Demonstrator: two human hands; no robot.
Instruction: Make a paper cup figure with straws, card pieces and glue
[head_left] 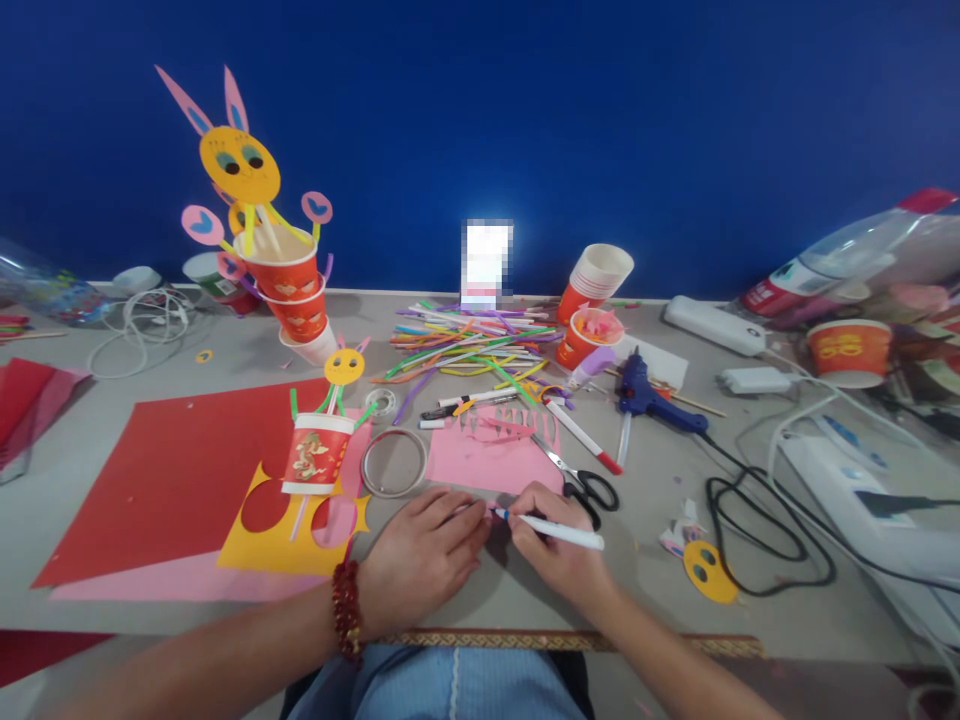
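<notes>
My right hand grips a white marker pen whose blue tip points left, towards a small pink paper piece. Palm down on the table, my left hand lies with its fingers stretched out against that piece and covers most of it. Just beyond the hands lie a pink sheet with a jagged edge, a pair of black-handled scissors and a roll of tape. To the left stands a red paper cup figure with a yellow face, over yellow paper with round holes.
Twisted pipe cleaners are heaped at the back. On the right are a blue glue gun with a black cord, a yellow face cutout and a white power strip. Stacked rabbit cups stand back left, beyond red paper.
</notes>
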